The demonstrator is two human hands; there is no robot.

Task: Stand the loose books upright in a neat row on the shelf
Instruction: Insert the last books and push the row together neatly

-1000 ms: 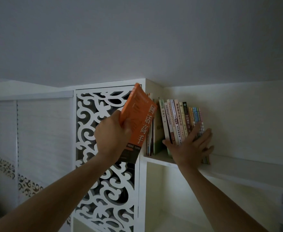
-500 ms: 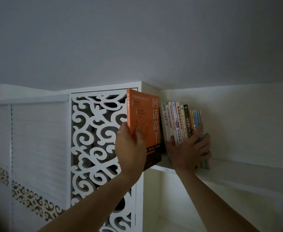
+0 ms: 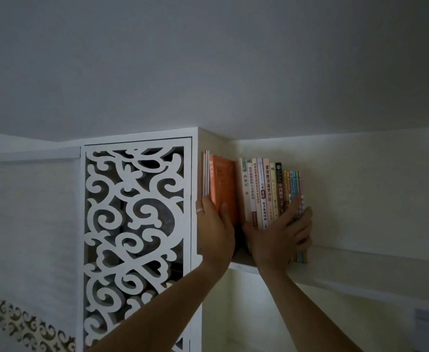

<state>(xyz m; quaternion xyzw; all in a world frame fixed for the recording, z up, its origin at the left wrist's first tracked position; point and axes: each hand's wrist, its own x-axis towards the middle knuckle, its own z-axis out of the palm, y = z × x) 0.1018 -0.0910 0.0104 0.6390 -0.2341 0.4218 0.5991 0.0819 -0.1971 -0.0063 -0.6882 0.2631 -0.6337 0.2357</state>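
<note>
An orange book (image 3: pixel 223 185) stands upright on the white shelf (image 3: pixel 360 265), in a gap near its left end. My left hand (image 3: pixel 214 228) grips its lower spine, thumb on the cover. Thin books (image 3: pixel 205 172) stand to its left against the cabinet side. To its right is a row of several upright books (image 3: pixel 271 191) with coloured spines. My right hand (image 3: pixel 279 237) lies spread over the lower part of that row, fingers wrapping its right end and holding it off to the right.
A white cabinet with a carved scroll-pattern panel (image 3: pixel 136 237) stands left of the shelf. The ceiling (image 3: pixel 208 59) is close above. The shelf runs on bare to the right, wall (image 3: pixel 360 186) behind it.
My left hand has carried the orange book from out in front of the carved panel into the gap on the shelf, and turned it upright. My right hand has stayed on the row.
</note>
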